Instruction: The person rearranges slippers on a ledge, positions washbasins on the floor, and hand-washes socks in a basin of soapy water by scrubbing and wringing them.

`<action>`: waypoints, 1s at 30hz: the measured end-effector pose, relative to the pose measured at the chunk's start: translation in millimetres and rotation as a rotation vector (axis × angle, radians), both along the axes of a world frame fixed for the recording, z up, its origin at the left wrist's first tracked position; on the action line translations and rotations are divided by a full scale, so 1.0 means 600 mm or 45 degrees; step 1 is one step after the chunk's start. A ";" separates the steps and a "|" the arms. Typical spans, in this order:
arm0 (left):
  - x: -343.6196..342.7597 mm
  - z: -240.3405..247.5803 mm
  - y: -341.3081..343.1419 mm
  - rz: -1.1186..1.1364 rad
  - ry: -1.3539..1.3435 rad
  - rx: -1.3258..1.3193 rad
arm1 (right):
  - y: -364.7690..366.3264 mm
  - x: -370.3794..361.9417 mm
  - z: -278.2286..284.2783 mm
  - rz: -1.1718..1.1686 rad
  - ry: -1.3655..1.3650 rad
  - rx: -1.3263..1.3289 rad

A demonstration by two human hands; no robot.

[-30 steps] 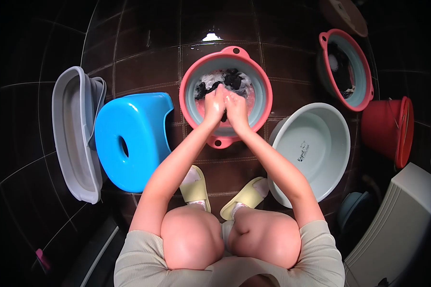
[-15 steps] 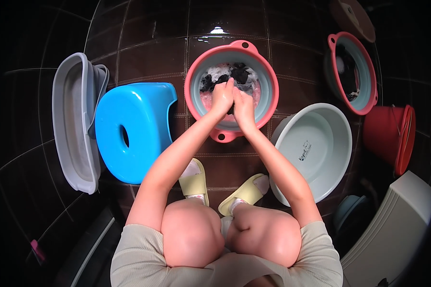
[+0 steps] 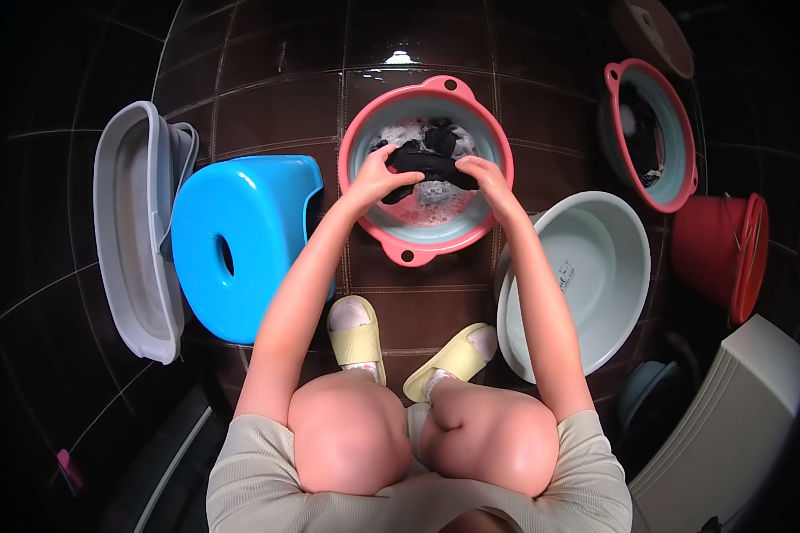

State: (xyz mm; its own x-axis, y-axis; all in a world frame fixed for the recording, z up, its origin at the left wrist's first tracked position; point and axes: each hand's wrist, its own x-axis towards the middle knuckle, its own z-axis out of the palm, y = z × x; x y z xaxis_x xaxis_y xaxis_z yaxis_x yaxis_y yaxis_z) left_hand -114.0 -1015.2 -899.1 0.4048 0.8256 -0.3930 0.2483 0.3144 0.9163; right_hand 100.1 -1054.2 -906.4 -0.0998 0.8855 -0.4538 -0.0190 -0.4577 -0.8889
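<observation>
Cloth [image 3: 428,165], black, was stretched over the basin [image 3: 345,147] at the upper centre of the frame, its ends gripped by the left hand [image 3: 378,180] and right hand [image 3: 489,182]. It looked soft and limp, probably water-heavy and slick with suds [image 3: 437,202]; bunched ends seemed the surest hold.

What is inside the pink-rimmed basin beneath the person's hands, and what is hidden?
The basin holds foamy water, white fabric and black fabric. The left hand and right hand hold a black cloth above. What that cloth and the foamy water cover cannot be seen.
</observation>
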 end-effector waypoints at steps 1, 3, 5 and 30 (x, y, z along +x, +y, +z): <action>-0.013 -0.008 0.004 -0.071 0.108 0.080 | 0.001 -0.002 0.002 -0.205 0.090 -0.258; -0.021 -0.015 0.005 -0.207 0.214 0.226 | -0.003 0.011 0.010 -0.389 0.506 -0.433; -0.024 -0.013 0.003 -0.344 0.322 0.370 | -0.004 0.022 0.016 -0.388 0.519 -0.485; 0.036 -0.076 -0.012 -0.137 0.541 0.072 | -0.016 -0.031 -0.073 0.134 -0.673 0.066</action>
State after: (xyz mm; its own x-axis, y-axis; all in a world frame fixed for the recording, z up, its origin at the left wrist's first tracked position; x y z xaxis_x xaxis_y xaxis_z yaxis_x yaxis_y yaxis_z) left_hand -92.5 -1022.4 -944.7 0.3016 0.8128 -0.4984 0.6354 0.2184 0.7407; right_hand 81.8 -1063.6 -950.3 0.0408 0.9057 -0.4220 0.4809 -0.3880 -0.7863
